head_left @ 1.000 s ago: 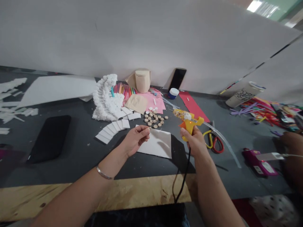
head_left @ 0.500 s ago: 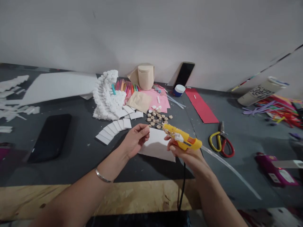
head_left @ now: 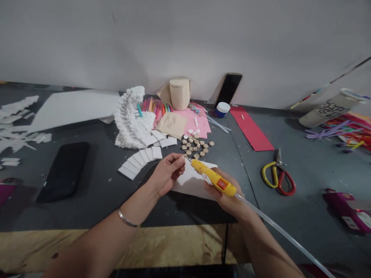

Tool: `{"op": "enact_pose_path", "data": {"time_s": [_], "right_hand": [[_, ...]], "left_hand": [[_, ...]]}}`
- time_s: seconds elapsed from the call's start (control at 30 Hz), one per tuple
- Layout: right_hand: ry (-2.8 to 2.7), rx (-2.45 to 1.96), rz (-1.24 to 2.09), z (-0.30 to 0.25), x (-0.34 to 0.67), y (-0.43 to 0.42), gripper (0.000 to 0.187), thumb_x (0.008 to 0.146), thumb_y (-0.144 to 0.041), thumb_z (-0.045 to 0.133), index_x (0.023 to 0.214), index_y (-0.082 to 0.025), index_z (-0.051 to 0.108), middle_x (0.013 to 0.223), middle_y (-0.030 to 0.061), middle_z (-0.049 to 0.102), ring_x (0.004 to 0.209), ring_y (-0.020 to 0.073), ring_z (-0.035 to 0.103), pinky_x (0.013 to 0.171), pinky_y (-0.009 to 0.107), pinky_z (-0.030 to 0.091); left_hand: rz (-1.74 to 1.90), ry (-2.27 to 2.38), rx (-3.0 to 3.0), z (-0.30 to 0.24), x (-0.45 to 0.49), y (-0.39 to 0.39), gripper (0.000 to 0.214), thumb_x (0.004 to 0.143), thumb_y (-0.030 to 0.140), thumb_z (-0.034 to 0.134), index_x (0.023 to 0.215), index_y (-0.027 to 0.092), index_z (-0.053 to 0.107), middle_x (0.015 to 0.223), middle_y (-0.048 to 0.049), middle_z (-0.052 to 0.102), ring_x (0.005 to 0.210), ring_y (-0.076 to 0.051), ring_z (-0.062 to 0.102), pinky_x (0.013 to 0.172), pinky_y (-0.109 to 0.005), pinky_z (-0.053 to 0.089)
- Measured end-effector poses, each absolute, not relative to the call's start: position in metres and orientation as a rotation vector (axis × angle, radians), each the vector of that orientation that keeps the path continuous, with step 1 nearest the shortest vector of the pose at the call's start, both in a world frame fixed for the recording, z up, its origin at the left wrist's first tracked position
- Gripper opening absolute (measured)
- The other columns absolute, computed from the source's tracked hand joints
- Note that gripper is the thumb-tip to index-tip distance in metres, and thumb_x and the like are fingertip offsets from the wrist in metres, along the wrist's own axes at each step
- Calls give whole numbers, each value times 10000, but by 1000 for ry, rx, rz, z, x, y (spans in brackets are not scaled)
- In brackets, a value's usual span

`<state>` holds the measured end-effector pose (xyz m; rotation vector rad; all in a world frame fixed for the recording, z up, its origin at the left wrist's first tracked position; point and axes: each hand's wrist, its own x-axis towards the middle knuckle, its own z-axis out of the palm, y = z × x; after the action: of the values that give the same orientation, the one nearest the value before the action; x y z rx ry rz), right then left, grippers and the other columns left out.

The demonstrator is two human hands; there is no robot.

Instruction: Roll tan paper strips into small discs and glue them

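Observation:
My right hand [head_left: 228, 199] grips a yellow glue gun [head_left: 213, 178] with a clear glue stick [head_left: 284, 233] trailing from its back. The nozzle points left at my left hand [head_left: 166, 173], whose fingers are pinched on a small piece I cannot make out. Both hands hover over a white foam sheet [head_left: 193, 181]. Small wooden discs [head_left: 195, 146] lie just beyond it, with white foam rectangles [head_left: 139, 159] fanned out to their left.
A white layered foam model [head_left: 129, 117] stands at the back. A black phone [head_left: 63, 170] lies at left, yellow-and-red scissors [head_left: 278, 173] at right. Red paper [head_left: 251, 129], pink paper [head_left: 197, 123], a propped phone [head_left: 228, 88] and a purple object [head_left: 348, 210] are around.
My right hand has brought the glue gun down and leftwards, tipping it so its nozzle reaches the left fingertips. The left hand has stayed almost still.

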<state>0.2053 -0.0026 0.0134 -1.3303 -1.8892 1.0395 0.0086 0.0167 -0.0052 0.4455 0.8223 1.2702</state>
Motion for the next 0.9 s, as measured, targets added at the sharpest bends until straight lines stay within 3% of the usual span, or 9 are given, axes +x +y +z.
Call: {"op": "enact_pose_path", "data": {"time_s": [0.37, 0.9], "right_hand": [[-1937, -1383, 1017, 11, 205, 1, 170, 767, -342, 596, 709, -204, 516, 658, -16, 575, 591, 122, 496, 526, 215, 382], [-1945, -1409, 933, 10, 206, 3, 310, 785, -465, 594, 644, -214, 478, 581, -22, 529, 516, 112, 445, 468, 220, 363]], "left_hand": [[1256, 832, 462, -5, 9, 16, 344, 550, 285, 890, 720, 133, 632, 572, 25, 576, 505, -46, 484, 484, -160, 359], [1259, 837, 420, -4, 8, 17, 357, 531, 283, 897, 721, 132, 636, 606, 28, 582, 513, -42, 489, 484, -158, 374]]}}
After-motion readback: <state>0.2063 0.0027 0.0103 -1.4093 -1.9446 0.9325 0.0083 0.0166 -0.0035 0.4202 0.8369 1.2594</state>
